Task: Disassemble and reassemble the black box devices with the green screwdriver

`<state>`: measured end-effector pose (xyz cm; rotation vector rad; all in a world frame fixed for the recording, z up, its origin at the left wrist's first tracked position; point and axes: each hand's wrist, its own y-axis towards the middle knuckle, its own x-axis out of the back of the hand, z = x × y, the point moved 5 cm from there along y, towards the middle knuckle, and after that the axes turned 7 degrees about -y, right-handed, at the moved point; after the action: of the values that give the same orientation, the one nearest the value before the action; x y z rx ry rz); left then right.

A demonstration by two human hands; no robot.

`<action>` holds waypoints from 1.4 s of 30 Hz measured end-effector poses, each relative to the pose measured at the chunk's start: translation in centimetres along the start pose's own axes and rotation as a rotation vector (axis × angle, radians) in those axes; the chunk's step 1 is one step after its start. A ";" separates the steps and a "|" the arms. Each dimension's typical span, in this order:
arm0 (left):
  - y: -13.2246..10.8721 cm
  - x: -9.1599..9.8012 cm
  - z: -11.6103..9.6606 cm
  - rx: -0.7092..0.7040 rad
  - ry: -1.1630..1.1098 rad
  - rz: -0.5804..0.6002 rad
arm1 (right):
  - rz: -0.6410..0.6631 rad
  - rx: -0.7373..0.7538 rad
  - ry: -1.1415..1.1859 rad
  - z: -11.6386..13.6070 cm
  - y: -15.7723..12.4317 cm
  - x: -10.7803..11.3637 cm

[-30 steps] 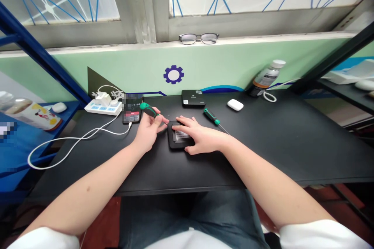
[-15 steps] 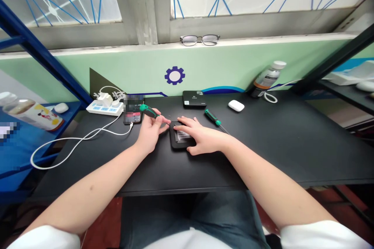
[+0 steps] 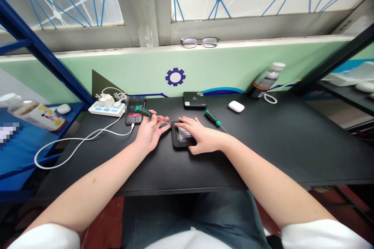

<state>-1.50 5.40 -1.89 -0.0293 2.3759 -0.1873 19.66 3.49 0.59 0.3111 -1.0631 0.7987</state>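
A small black device (image 3: 177,139) with a label on top lies on the black desk (image 3: 263,144) in front of me. My right hand (image 3: 200,135) rests flat on it, fingers stretched over the label. Just left of the device, my left hand (image 3: 151,129) pinches a thin green-handled screwdriver (image 3: 143,111); its handle points up-left over a phone (image 3: 133,113) and its shaft tip reaches toward the device's upper left corner.
A second green screwdriver (image 3: 213,118) lies right of my right hand. Behind are a black box (image 3: 194,99), a white earbud case (image 3: 236,106) and a bottle (image 3: 267,78). A white power strip (image 3: 105,107) with a cable (image 3: 67,144) sits at the left. Glasses (image 3: 200,41) lie on the sill.
My left hand has tilted the screwdriver flatter, handle lower and further left over the phone. My right hand stays on the device. The camera has shifted slightly.
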 end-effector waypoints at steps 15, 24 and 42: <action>0.4 0.5 0.3 0.061 -0.036 -0.073 | -0.001 0.001 -0.004 -0.2 -0.1 0.3; 0.7 0.8 0.1 0.063 0.013 -0.095 | -0.070 0.013 -0.019 -0.9 0.4 0.4; 0.8 0.3 -0.1 0.048 -0.032 -0.016 | -0.099 0.020 -0.059 -1.0 0.4 0.3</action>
<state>-1.74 6.21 -2.10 -0.0287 2.3394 -0.2497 20.10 4.51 0.29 0.4035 -1.0874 0.7157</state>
